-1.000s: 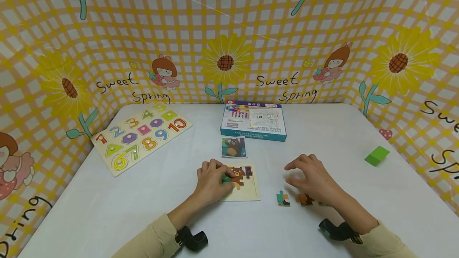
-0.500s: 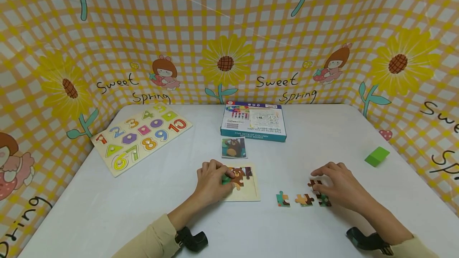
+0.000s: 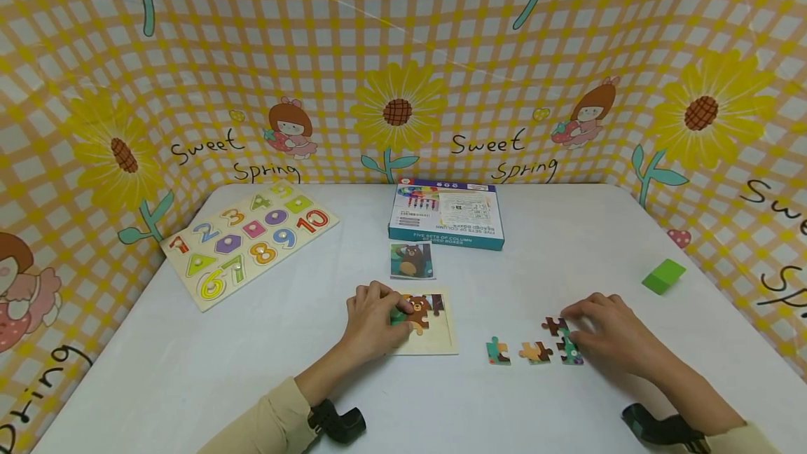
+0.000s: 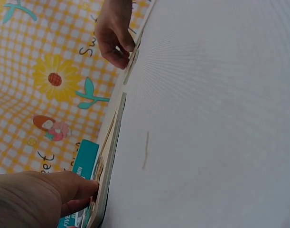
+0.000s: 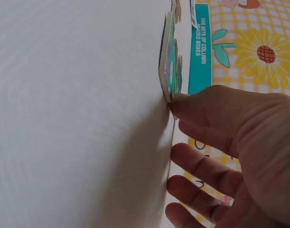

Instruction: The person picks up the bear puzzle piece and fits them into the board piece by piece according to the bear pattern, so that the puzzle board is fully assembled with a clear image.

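In the head view, a wooden tray puzzle (image 3: 441,342) lies at the middle of the table, partly filled with pieces of a brown bear picture. My left hand (image 3: 373,317) rests over its left side, thumb and index fingertips on the bear pieces (image 3: 419,310); the pieces under the palm are hidden. To the right, my right hand (image 3: 611,331) has thumb and index fingertips at the right edges of a dark brown puzzle piece (image 3: 554,326) and a green puzzle piece (image 3: 571,352). The right wrist view shows the thumb against the green piece's edge, the other fingers spread loosely.
An orange-and-brown piece (image 3: 536,352) and a teal piece (image 3: 497,351) lie between the hands. Behind the tray are a bear picture card (image 3: 412,260) and a beaded-boxes carton (image 3: 445,219). A number board (image 3: 249,247) lies back left, a green block (image 3: 663,276) far right.
My right hand has moved right, from above the loose pieces to beside the brown and green ones, which now show more fully. The left hand has stayed on the tray puzzle.
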Demonstrator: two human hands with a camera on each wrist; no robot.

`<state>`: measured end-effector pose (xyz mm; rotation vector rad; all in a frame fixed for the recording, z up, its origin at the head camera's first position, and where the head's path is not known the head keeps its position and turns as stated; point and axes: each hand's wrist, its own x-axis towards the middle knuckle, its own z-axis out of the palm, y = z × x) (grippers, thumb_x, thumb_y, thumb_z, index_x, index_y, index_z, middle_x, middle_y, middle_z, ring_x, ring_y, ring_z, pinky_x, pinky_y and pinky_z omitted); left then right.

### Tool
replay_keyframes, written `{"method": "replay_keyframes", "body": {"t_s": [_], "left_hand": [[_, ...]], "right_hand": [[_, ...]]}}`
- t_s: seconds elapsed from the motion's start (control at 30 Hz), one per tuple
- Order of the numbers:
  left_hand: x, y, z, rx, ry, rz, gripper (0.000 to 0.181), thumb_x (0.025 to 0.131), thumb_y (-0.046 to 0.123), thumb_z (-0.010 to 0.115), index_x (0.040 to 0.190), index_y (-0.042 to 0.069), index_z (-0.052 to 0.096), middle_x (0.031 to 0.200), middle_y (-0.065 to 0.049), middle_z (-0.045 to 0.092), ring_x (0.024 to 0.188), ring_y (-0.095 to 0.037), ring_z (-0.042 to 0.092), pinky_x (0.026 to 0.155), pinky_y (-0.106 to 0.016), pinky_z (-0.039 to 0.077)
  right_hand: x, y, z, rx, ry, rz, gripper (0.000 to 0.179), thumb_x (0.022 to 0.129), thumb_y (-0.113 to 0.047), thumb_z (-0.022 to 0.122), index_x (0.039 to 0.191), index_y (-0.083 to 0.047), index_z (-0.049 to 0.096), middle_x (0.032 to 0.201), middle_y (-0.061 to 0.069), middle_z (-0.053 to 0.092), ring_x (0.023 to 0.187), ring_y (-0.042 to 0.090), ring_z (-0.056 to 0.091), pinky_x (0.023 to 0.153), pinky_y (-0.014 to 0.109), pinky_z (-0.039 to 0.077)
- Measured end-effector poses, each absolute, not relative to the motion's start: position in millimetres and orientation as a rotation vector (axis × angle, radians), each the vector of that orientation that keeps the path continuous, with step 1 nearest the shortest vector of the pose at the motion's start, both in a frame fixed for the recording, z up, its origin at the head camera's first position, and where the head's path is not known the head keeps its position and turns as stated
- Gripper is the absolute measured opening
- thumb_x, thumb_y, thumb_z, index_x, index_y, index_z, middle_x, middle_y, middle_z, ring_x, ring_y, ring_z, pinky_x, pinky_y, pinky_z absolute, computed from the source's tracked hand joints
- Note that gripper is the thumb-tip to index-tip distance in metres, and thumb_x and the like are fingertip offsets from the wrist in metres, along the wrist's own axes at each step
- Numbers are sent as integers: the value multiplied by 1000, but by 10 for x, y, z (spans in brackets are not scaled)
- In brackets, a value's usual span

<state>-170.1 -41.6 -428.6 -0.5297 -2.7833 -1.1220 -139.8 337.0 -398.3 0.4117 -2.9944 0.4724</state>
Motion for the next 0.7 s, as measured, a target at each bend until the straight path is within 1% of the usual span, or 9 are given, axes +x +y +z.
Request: {"method": "replay_keyframes", "body": {"t_s": [0.3,0.5,0.7], "left_hand": [[-1704,-419,-4295,-532,-2787,-1124,13,74,20,68,87,21,68,105,-4,50,97,-23,34,88,-48,24],[-1702,-417,-4293,-533,-2780,-1130,12,74,20,69,87,20,68,105,-5,50,98,-23,35,88,-48,24],[-1698,-415,-4289,-539,-2772,-1136,13,74,19,69,87,20,69,105,-5,50,97,-23,35,88,-47,24]], "right_hand": [[-1410,3370,-3995,352,-3062,482,29,75,-16,73,104,-13,69,103,8,60,95,28,47,74,36,38],[-1421,3380,-4011,349,-3064,489,29,75,-15,74,103,-15,70,102,6,60,94,25,47,72,33,36],[-1421,3394,-4012,358,-3056,487,28,75,-16,73,103,-14,70,102,7,60,94,26,47,73,34,37]]}}
